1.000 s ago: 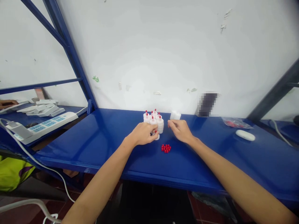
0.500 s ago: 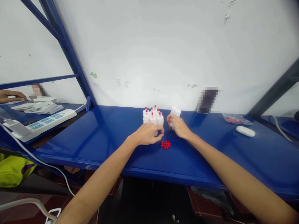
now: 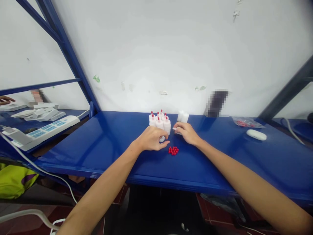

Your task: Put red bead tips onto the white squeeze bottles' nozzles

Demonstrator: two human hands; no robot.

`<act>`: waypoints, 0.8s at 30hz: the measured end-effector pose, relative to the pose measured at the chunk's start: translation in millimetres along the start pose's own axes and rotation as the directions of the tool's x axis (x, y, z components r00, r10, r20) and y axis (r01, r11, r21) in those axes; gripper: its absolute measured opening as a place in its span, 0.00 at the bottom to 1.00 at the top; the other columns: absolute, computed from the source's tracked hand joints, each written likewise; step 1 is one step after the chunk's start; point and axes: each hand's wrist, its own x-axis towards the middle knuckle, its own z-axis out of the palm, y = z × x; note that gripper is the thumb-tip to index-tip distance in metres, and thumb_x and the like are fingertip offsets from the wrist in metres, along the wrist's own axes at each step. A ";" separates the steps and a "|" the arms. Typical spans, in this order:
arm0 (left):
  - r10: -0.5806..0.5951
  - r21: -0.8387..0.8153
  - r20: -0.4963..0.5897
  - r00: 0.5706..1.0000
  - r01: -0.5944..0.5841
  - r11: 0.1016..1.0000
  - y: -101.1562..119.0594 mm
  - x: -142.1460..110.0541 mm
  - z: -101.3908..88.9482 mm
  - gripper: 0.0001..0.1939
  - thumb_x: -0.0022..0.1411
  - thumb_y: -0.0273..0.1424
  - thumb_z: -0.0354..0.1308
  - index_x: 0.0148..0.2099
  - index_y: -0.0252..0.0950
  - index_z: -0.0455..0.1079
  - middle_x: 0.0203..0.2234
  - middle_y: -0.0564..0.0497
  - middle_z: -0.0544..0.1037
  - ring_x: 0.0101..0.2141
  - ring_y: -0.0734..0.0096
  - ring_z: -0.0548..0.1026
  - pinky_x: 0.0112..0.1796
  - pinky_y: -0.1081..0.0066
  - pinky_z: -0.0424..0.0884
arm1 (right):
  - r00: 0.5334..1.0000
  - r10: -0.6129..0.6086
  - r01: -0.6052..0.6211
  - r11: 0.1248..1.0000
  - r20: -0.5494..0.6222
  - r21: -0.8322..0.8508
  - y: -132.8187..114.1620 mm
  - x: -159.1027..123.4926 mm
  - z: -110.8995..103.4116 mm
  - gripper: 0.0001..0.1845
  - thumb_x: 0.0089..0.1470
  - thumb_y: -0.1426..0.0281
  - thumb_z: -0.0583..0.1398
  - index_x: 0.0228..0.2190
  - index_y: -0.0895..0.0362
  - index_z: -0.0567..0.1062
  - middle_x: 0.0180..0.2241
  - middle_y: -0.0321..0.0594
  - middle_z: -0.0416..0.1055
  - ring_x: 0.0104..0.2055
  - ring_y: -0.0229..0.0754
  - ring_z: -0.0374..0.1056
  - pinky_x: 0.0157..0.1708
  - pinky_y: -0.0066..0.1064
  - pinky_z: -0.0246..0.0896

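My left hand (image 3: 156, 138) hovers low in front of the bottle group, thumb and forefinger curved and apart. In the gap between them shows part of a white bottle (image 3: 161, 139); whether the hidden fingers touch it I cannot tell. Several white squeeze bottles (image 3: 159, 123) with red tips stand upright just behind this hand. To their right, my right hand (image 3: 187, 133) is closed around a small white bottle (image 3: 177, 130), tilted with its narrow end to the left, mostly covered by the fingers. Loose red caps (image 3: 173, 150) lie in a cluster in front of both hands.
More white bottles (image 3: 183, 116) without red tips stand near the wall. A clear bag with red pieces (image 3: 245, 122) and a white rounded case (image 3: 256, 134) lie on the right. At left are a power strip (image 3: 50, 130), white boxes (image 3: 45, 113) and another person's hand (image 3: 6, 100).
My left thumb and forefinger have come apart from the red-tipped bottle they pinched. My right hand has brought a white bottle slightly left, and its narrow end now shows.
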 end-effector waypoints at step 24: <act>-0.128 -0.269 0.477 0.870 0.283 0.921 3.6 7.6 -5.2 0.16 0.56 0.37 0.63 0.46 0.37 0.77 0.16 0.60 0.65 0.18 0.79 0.62 0.24 0.75 0.58 | 0.997 0.011 -0.014 0.999 -0.072 -0.043 -8.9 -1.6 -2.7 0.12 0.53 0.65 0.52 0.23 0.57 0.69 0.15 0.31 0.61 0.19 0.36 0.60 0.25 0.29 0.53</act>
